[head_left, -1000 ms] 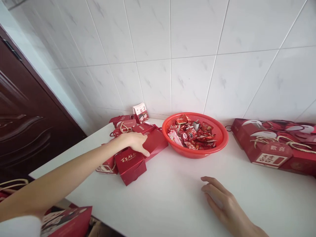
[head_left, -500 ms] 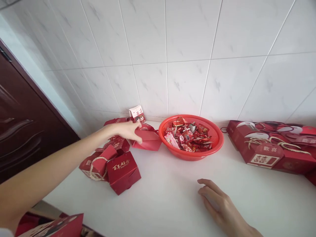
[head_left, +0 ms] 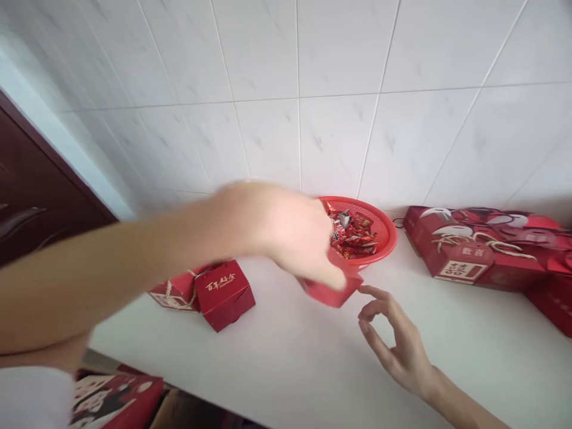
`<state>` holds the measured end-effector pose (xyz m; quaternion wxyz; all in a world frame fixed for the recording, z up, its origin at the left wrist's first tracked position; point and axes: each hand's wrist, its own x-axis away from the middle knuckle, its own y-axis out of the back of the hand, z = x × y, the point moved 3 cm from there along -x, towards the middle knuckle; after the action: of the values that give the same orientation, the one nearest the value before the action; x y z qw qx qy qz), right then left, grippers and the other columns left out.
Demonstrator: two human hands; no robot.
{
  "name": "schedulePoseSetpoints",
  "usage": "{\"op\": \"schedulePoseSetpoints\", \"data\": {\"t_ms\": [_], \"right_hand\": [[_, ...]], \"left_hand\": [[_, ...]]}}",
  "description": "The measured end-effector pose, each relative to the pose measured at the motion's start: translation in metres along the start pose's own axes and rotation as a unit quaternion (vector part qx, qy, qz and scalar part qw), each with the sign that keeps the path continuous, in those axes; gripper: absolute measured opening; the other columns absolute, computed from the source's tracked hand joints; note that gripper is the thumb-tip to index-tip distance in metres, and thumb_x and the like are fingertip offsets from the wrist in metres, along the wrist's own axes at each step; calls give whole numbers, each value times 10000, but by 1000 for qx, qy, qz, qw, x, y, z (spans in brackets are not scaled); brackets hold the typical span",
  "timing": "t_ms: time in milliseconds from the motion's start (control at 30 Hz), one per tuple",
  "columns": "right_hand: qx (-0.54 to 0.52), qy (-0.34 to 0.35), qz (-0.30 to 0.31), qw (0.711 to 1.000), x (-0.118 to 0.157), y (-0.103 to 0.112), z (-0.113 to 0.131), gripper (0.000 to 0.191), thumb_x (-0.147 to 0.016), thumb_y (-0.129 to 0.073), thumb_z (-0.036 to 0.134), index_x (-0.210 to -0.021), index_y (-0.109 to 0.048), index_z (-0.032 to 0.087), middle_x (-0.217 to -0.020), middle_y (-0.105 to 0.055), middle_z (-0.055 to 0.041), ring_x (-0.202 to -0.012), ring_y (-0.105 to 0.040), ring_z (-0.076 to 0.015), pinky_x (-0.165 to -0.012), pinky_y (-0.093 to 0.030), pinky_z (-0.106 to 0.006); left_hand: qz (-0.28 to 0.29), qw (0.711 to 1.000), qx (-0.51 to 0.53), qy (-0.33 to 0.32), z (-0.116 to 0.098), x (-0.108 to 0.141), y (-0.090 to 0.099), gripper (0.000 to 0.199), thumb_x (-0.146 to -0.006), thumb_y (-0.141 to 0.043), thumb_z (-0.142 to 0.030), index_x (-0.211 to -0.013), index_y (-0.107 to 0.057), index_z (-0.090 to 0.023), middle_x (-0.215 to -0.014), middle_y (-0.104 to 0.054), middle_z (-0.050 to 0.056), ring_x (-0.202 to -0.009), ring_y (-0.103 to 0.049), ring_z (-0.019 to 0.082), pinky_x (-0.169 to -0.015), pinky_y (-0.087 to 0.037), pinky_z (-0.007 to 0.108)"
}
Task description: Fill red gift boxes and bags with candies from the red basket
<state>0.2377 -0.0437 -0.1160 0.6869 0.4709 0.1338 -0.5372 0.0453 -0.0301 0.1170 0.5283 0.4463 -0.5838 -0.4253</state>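
Note:
Blurred by motion, my left hand (head_left: 299, 229) grips a red folded box (head_left: 333, 292) in front of the basket. The box's right corner reaches the fingertips of my right hand (head_left: 397, 339). That hand hovers over the white table with its thumb and fingers curved and a gap between them, holding nothing. Behind the box, the red plastic basket (head_left: 388, 238) of wrapped sweets (head_left: 357, 232) is partly hidden by my left hand.
A dark red box with gold characters (head_left: 226, 295) stands left on the white table (head_left: 277, 357), beside a roped box (head_left: 176, 292). Several red gift boxes (head_left: 504, 268) line the right. Another red box (head_left: 129, 399) is below the table's left edge. A tiled wall rises behind.
My left hand has moved right from the left-hand boxes, carrying the red folded box past the basket's front. My right hand has risen slightly and its fingers have curved. The view has shifted slightly.

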Motion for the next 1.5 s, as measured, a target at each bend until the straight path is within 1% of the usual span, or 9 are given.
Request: {"op": "schedulePoseSetpoints", "data": {"t_ms": [67, 233, 433, 533, 667, 933, 1100, 1300, 1500], "right_hand": [[2, 10, -36, 999, 0, 8, 0, 25, -962, -544, 213, -955, -529, 231, -988, -674, -104, -1055, -673, -255, -689, -558, -286], [-59, -8, -46, 997, 11, 12, -13, 143, -961, -530, 355, -912, -502, 223, -1026, -681, -104, -672, -612, -163, -561, -514, -279], [-105, -118, -24, 987, 13, 6, -24, 139, -979, -500, 325, -986, -590, 219, -901, -712, -69, -758, -692, -188, -636, -573, -276], [-129, -174, -23, 976, 8, 6, -29, 216, -989, -503, 390, -990, -627, 214, -909, -722, -72, -769, -695, -190, -655, -581, -288], [-122, -205, -27, 971, -1, 10, -37, 295, -987, -509, 474, -911, -631, 216, -839, -706, -54, -747, -669, -187, -664, -572, -298], [-210, -224, 0, 952, -26, 9, -31, 346, -1008, -482, 521, -1105, -627, 223, -1063, -715, -80, -963, -685, -215, -845, -554, -333], [-209, -197, -48, 957, -48, 4, -22, 390, -964, -520, 593, -982, -615, 215, -946, -684, -55, -884, -638, -212, -824, -520, -318], [-242, -262, -84, 930, -62, -14, -20, 445, -957, -498, 623, -790, -521, 212, -770, -602, -12, -745, -561, -176, -728, -502, -285], [-203, -277, 2, 939, -87, -6, -32, 575, -898, -502, 720, -632, -417, 217, -564, -440, 34, -526, -412, -113, -490, -343, -242]], "left_hand": [[74, 992, -79, -59, -44, 5, -29, 250, -671, -793, -440, -637, -700, -210, -846, -679, 141, -937, -654, 411, -762, -454, 497], [24, 989, -5, -149, -91, 2, -64, 281, -703, -755, -467, -559, -674, -240, -726, -670, 186, -972, -656, 443, -750, -450, 530], [38, 974, 77, -210, -59, -39, -68, 629, -723, -608, -808, -499, -552, -223, -522, -558, 87, -656, -653, 309, -638, -428, 408], [37, 969, 78, -233, -38, -51, -76, 638, -794, -517, -827, -854, -692, -217, -808, -701, 85, -768, -674, 284, -662, -437, 341], [18, 959, 104, -263, -9, -57, -94, 627, -824, -640, -677, -1317, -614, -291, -1264, -684, 68, -1121, -621, 303, -802, -450, 310], [-27, 931, 198, -305, 29, -74, -96, 463, -962, -497, -595, -932, -770, -222, -912, -715, 43, -857, -618, 218, -809, -433, 299], [-24, 922, 250, -294, 39, -84, -100, 568, -935, -510, -639, -625, -613, -174, -681, -598, 23, -698, -547, 172, -664, -407, 275], [134, 896, 341, -250, 47, -101, -115, 555, -824, -631, -695, -703, -637, -153, -672, -600, 15, -573, -561, 149, -559, -423, 262], [86, 904, 353, -224, 56, -105, -106, 510, -783, -698, -671, -774, -655, -163, -737, -566, -12, -613, -525, 131, -570, -389, 249]]}}
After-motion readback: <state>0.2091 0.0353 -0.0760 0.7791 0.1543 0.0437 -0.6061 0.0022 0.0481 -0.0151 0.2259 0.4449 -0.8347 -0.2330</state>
